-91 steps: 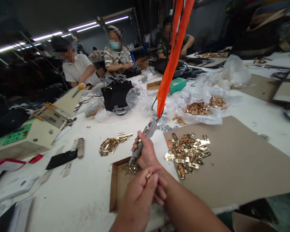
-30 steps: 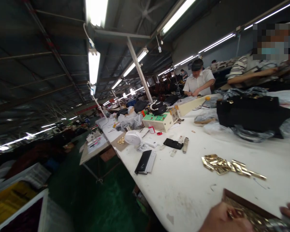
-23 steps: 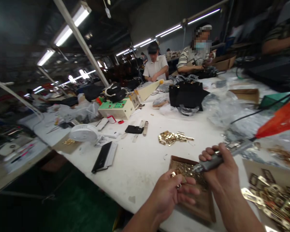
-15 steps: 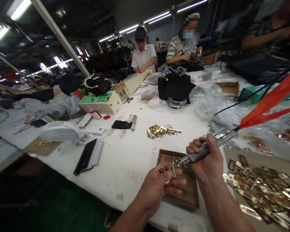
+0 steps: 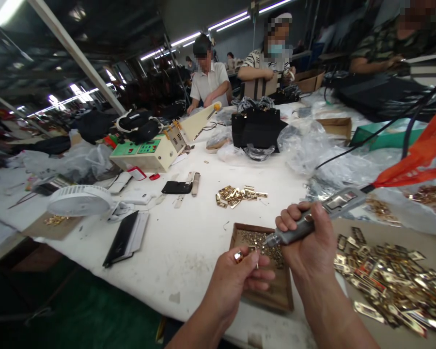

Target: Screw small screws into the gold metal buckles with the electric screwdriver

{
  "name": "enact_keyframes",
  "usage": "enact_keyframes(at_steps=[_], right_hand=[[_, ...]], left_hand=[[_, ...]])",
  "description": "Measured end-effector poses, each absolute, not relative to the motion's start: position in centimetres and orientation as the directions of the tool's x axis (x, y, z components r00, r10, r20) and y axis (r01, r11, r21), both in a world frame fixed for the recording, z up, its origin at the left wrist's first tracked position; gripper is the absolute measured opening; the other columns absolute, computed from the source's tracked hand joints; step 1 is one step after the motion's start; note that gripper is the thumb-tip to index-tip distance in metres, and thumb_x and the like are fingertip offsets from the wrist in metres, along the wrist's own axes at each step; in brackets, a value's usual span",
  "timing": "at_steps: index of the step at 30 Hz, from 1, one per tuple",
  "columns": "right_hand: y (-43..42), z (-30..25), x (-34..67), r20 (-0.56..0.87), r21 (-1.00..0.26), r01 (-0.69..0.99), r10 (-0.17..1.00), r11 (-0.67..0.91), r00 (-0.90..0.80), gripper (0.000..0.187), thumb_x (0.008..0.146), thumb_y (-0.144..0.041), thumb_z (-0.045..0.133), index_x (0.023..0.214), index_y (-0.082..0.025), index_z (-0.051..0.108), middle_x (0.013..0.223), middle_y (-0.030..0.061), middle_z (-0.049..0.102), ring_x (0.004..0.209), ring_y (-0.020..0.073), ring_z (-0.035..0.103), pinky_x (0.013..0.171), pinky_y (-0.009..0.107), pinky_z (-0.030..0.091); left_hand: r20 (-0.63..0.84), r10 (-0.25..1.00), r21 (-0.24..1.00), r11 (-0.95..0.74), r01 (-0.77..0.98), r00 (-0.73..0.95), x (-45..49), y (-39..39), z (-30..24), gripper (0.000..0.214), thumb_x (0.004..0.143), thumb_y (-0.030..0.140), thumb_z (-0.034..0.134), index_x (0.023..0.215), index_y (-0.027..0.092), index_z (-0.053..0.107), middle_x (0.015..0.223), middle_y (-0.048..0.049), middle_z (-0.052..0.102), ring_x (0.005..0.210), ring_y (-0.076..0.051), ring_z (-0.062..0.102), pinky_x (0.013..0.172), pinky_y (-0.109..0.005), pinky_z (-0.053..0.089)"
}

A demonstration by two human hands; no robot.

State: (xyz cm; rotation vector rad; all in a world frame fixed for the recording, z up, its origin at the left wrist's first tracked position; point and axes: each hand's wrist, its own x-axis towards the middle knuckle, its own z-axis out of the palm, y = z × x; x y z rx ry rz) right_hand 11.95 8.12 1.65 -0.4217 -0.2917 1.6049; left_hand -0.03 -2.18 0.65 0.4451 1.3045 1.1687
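Head view: taking shallow cardboard box point(image 5: 272, 293) as reference. Seeing white fan point(image 5: 79, 199) far to left of box. Noting black-covered notebook point(image 5: 121, 238) nearer to box, also on its left. Noting cream machine point(image 5: 145, 160) with green panel, beyond box and leftward. Pinching gold-coloured metalwork point(image 5: 239, 256) between thumb and fingers of left hand point(image 5: 232, 276), above left side of box. Observing small pile of gold-coloured fittings point(image 5: 236, 195) on white table point(image 5: 189, 237), just beyond box. Observing fine metal bits point(image 5: 250, 237) inside box, toward far end. Gripping grey corded tool point(image 5: 343, 201) in wrapped fist of right hand point(image 5: 308, 245), at right side of box. Aiming tool tip left and down, over box interior and near metalwork. Being unable to tell contact between tip and metalwork. Recording larger heap of fittings point(image 5: 388, 283) right of box, on brown board point(image 5: 392, 340).
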Motion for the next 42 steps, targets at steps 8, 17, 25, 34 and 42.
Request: enact_keyframes(at_steps=[8, 17, 25, 34, 42], right_hand=[[7.2, 1.7, 11.3, 0.075, -0.519, -0.852, 0.997, 0.060, 0.024, 0.027, 0.082, -0.038, 0.078, 0.080, -0.021, 0.057, 0.071, -0.0053, 0.047, 0.053, 0.0077, 0.044, 0.050, 0.023, 0.038], [6.3, 1.4, 10.8, 0.285, -0.649, -0.732, 0.958, 0.208, 0.020, 0.022, 0.091, -0.023, 0.070, 0.076, -0.020, 0.053, 0.066, -0.0052, 0.051, 0.048, 0.0096, 0.048, 0.047, 0.027, 0.040], [5.5, 1.1, 11.0, 0.412, -0.735, -0.601, 0.911, 0.315, -0.027, 0.020, 0.093, -0.017, 0.067, 0.077, -0.021, 0.054, 0.066, -0.0041, 0.054, 0.053, 0.0113, 0.052, 0.050, 0.027, 0.043], [5.9, 0.8, 11.4, 0.439, -0.735, -0.562, 0.898, 0.379, 0.030, 0.021, 0.090, -0.030, 0.072, 0.080, -0.022, 0.055, 0.068, -0.0036, 0.052, 0.057, 0.0127, 0.052, 0.053, 0.028, 0.045], [5.5, 1.7, 11.1, 0.410, -0.613, -0.754, 0.911, 0.238, -0.046, 0.019, 0.090, -0.030, 0.072, 0.084, -0.022, 0.055, 0.072, -0.0043, 0.052, 0.052, 0.0100, 0.050, 0.049, 0.027, 0.041]], left_hand=[[-0.472, 0.849, 0.877, 0.423, -0.228, -0.239, 0.3, -1.8, 0.0, 0.040, 0.081, 0.047, 0.076, 0.098, 0.012, 0.066, 0.091, -0.0128, 0.079, 0.069, -0.024, 0.077, 0.052, -0.025, 0.056], [-0.483, 0.832, 0.874, 0.436, -0.217, -0.275, 0.7, -1.5, 0.0, 0.038, 0.079, 0.043, 0.077, 0.098, 0.012, 0.067, 0.088, -0.0109, 0.078, 0.066, -0.023, 0.076, 0.054, -0.027, 0.057], [-0.466, 0.845, 0.885, 0.445, -0.139, -0.261, 0.9, -1.6, -0.5, 0.025, 0.085, 0.038, 0.070, 0.093, 0.014, 0.069, 0.090, -0.0089, 0.078, 0.065, -0.022, 0.075, 0.053, -0.027, 0.056], [-0.493, 0.840, 0.869, 0.464, -0.170, -0.226, 0.5, -0.9, -0.5, 0.028, 0.083, 0.039, 0.073, 0.093, 0.014, 0.068, 0.089, -0.0095, 0.078, 0.063, -0.020, 0.075, 0.052, -0.024, 0.055], [-0.511, 0.848, 0.852, 0.479, -0.214, -0.137, 0.8, -0.5, -0.2, 0.032, 0.082, 0.040, 0.074, 0.098, 0.012, 0.069, 0.094, -0.0118, 0.077, 0.066, -0.020, 0.076, 0.053, -0.023, 0.055]])
